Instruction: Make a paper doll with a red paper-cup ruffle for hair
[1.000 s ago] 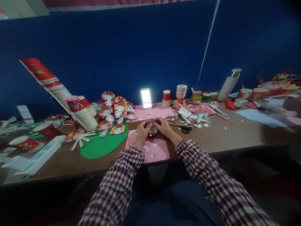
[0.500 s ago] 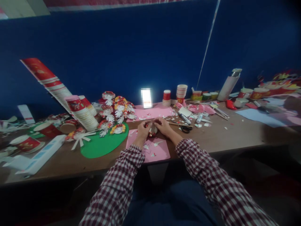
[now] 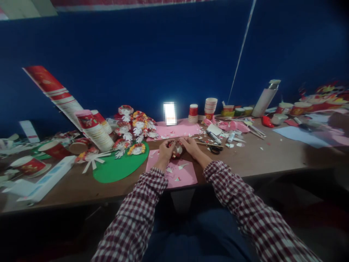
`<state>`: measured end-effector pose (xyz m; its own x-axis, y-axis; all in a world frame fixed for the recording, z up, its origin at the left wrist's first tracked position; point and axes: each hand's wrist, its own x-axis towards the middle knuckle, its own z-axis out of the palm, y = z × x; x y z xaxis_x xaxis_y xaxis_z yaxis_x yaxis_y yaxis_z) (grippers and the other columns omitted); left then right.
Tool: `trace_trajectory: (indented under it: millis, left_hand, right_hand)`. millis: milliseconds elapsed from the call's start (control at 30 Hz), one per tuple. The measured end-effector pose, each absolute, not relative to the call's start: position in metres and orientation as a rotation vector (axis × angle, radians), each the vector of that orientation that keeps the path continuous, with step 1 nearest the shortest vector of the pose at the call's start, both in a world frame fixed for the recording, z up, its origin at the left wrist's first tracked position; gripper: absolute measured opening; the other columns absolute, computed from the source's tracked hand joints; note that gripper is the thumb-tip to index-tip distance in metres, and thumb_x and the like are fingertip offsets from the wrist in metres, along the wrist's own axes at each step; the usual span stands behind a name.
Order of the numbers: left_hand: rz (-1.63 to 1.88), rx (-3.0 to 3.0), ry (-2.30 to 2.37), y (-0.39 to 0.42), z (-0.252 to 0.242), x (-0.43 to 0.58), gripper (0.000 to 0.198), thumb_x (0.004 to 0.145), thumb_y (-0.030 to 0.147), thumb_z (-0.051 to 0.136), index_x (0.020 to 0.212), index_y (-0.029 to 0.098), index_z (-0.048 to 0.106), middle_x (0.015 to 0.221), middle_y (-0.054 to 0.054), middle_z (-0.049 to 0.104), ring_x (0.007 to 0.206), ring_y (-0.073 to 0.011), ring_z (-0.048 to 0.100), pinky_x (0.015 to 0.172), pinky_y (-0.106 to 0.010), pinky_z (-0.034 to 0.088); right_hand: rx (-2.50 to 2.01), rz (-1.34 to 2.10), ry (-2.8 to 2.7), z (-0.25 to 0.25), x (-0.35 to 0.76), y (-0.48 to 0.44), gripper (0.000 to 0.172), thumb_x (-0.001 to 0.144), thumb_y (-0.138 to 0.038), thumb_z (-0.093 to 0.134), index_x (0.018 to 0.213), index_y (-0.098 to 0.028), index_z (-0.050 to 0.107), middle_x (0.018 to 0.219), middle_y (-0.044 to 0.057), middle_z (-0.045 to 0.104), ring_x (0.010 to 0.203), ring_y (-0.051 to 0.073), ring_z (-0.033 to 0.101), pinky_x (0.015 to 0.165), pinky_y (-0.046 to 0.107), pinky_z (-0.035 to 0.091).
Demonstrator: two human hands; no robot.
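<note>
Your left hand (image 3: 165, 151) and right hand (image 3: 190, 146) still clasp the small red-and-white paper craft piece (image 3: 177, 149), barely shifted, black-handled scissors (image 3: 215, 148) at three o'clock.

Matt pink paper sheet (image 3: 183, 174) on smooth brown wooden table (image 3: 261, 158).

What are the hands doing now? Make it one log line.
left hand: holds craft piece | right hand: holds craft piece | below: pink sheet
</note>
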<state>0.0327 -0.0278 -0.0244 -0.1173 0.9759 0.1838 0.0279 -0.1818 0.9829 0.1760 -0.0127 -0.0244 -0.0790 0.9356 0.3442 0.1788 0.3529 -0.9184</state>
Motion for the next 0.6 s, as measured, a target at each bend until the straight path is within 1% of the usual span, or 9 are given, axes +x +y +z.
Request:
trace_trajectory:
  millis: [100,233,433,600]
  left_hand:
    - [1.422,1.32,1.216,-0.0278,-0.0252,0.0328,0.023,0.073,0.029,0.07,0.091,0.015,0.068,0.063,0.001,0.063,0.036,-0.0073,0.047,0.036,-0.02,0.039]
    - [1.438,1.351,1.217,-0.0278,-0.0243,0.0329,0.019,0.073,0.028,0.071,0.087,0.017,0.068,0.064,0.0,0.064,0.042,-0.0084,0.051,0.041,-0.02,0.042]
    - [1.449,1.403,1.217,-0.0269,-0.025,0.0313,0.016,0.073,0.026,0.07,0.085,0.017,0.068,0.07,-0.002,0.067,0.05,-0.0103,0.056,0.046,-0.02,0.046]
    - [1.438,1.455,1.211,-0.0239,-0.0299,0.03,0.021,0.075,0.025,0.066,0.093,0.015,0.067,0.078,-0.004,0.068,0.054,-0.0113,0.059,0.047,-0.02,0.047]
  right_hand:
    - [-1.06,0.846,-1.545,-0.0225,0.1767,-0.0133,0.026,0.08,-0.04,0.055,0.071,-0.017,0.063,0.068,0.001,0.064,0.064,0.015,0.057,0.06,0.026,0.045]
    - [-1.074,0.815,-1.563,-0.0204,0.1774,-0.0154,0.018,0.077,-0.032,0.057,0.074,-0.017,0.065,0.072,0.003,0.067,0.068,0.016,0.058,0.065,0.028,0.047]
    - [-1.067,0.809,-1.586,-0.0207,0.1774,-0.0166,0.015,0.075,-0.028,0.059,0.08,-0.016,0.067,0.077,0.004,0.069,0.071,0.017,0.061,0.068,0.03,0.049]
    - [-1.058,0.824,-1.589,-0.0207,0.1781,-0.017,0.016,0.076,-0.029,0.061,0.081,-0.016,0.067,0.076,0.004,0.069,0.069,0.016,0.061,0.065,0.028,0.049]
